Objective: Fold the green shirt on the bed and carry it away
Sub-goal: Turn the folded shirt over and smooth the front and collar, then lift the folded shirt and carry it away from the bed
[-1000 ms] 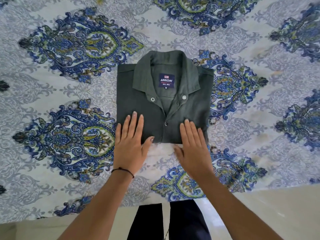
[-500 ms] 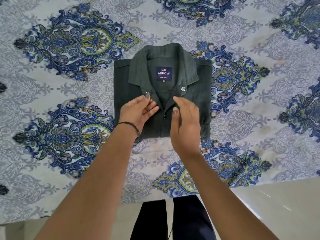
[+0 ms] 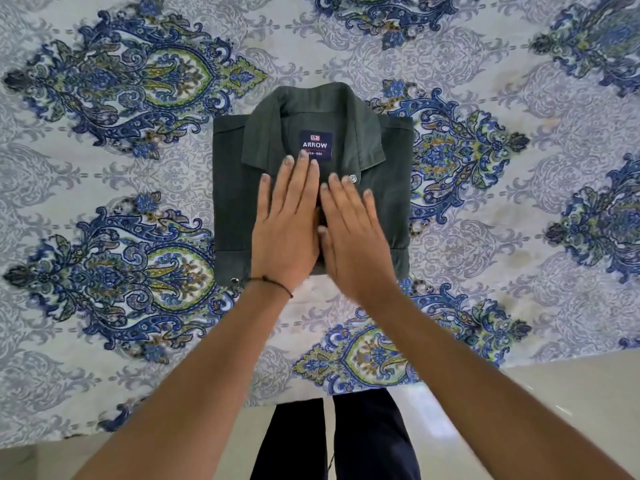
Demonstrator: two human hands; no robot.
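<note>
Head view: the green shirt (image 3: pixel 239 202) lies folded into a square at the centre of the frame on the patterned bedsheet (image 3: pixel 104 168), collar toward the top. My left hand (image 3: pixel 287 233) and right hand (image 3: pixel 353 244) both rest flat on its front, fingers straight and spread, side by side, gripping nothing.

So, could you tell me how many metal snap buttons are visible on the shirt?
2: one snap below the right collar tip, another at the shirt's near-left corner. The hands may hide more.
</note>
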